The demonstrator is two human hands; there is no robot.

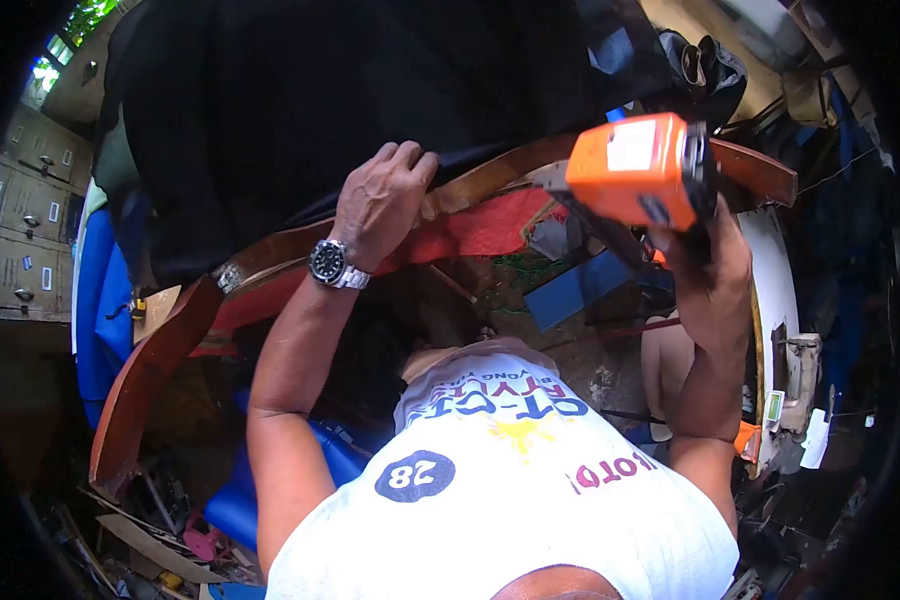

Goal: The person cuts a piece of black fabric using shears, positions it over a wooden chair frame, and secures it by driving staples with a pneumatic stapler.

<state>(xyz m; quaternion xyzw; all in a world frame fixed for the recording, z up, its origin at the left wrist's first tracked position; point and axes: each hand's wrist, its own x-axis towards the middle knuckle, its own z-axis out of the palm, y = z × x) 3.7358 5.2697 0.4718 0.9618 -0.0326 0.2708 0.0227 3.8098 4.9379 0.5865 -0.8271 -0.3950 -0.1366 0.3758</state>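
Note:
My left hand (388, 192), with a metal watch (332, 263) on its wrist, has its fingers curled over the edge of a large black fabric sheet (290, 90). The fabric lies over the far side of a curved brown wooden frame (300, 238), and my knuckles rest where the two meet. My right hand (712, 250) grips the dark handle of an orange power tool that looks like a staple gun (630, 170). Its grey nose points left, close to the frame's right part; whether it touches the wood cannot be made out.
Red material (480, 228) runs along the inside of the frame. A blue flat piece (575, 290) lies on the floor below. Drawers (30, 215) stand at far left, beside blue sheeting (102, 300). A white panel (775, 270) is at right, and scraps (160, 545) litter the lower left.

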